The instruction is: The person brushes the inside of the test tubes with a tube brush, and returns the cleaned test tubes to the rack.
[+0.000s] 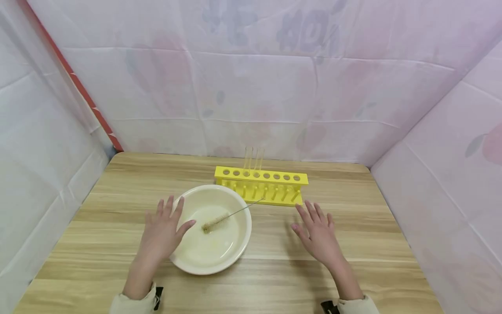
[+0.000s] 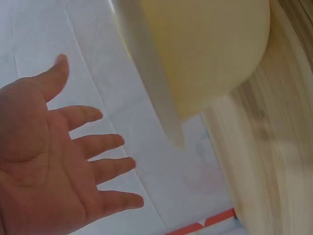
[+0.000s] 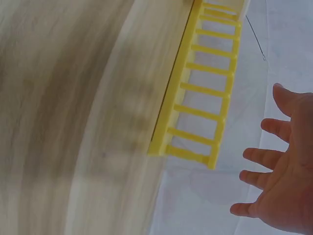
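Left hand [image 1: 161, 233]: raised at the left rim of the cream basin [image 1: 231, 254]; fingers straight and spread wide, thumb reaching over the basin in the head view. The left wrist view shows the palm bare and a gap between this hand and the basin wall. Right hand [image 1: 319, 237]: raised in front of the right end of the yellow rack [image 1: 262, 176]; fingers likewise spread wide, holding nothing. The right wrist view shows it apart from the rack.

Basin: set on the wood-grain counter [image 1: 274, 270], between the two hands and closer to the left. Brush [image 1: 215, 221]: bristle head inside the basin, thin wire handle extending over the right rim; its looped end overlaps the rack in the head view.

Rack: behind and to the right of the basin, eight holes along the top and a row of pegs below. Two clear test tubes [image 1: 248, 159] rise side by side at the third and fourth holes from the left.

Surround: pale printed cloth [image 1: 251, 87] behind the counter, red strip [image 1: 80, 87] at the left
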Motion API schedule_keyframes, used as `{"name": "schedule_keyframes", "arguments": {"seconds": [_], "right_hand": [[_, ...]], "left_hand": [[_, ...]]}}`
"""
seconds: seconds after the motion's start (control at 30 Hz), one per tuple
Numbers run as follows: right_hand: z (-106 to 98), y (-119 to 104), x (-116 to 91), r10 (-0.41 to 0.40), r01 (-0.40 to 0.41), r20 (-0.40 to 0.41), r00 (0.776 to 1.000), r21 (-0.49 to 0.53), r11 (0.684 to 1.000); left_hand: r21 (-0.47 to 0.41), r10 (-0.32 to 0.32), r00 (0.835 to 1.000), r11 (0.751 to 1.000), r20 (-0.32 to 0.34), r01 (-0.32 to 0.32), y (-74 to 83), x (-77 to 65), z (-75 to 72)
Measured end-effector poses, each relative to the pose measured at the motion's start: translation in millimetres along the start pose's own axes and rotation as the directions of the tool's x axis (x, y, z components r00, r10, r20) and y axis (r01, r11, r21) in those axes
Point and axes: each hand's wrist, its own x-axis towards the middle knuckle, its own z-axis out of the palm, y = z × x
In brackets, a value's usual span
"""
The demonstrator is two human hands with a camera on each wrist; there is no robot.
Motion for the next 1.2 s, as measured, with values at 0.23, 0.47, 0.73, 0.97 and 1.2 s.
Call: {"name": "schedule_keyframes", "arguments": {"seconds": [0.23, 0.47, 0.73, 0.97, 1.2], "right_hand": [[19, -7, 6, -0.029, 0.028, 0.001, 1.000, 0.210, 0.977], [33, -22, 18, 0.028, -0.054, 0.074, 0.997, 0.373, 0.926], [37, -33, 40, 0.030, -0.050, 0.050, 0.998, 0.469, 0.882], [36, -40, 58, 0.008, -0.022, 0.031, 0.999, 0.505, 0.863], [39, -46, 71, -0.007, -0.005, 0.022, 1.000, 0.511, 0.860]], "left_hand": [[-0.087, -0.107, 0.994, 0.991, -0.003, 0.106, -22.0, -6.4, -1.4], [-0.182, -0.215, 0.971, 0.956, 0.100, 0.231, -37.6, -7.8, 2.4], [-0.299, -0.203, 0.974, 0.928, 0.097, 0.223, -44.0, -5.1, 7.9], [-0.366, -0.244, 0.962, 0.890, 0.124, 0.273, -47.7, -2.7, 9.7], [-0.437, -0.252, 0.958, 0.853, 0.136, 0.286, -49.5, -2.3, 11.4]]}}
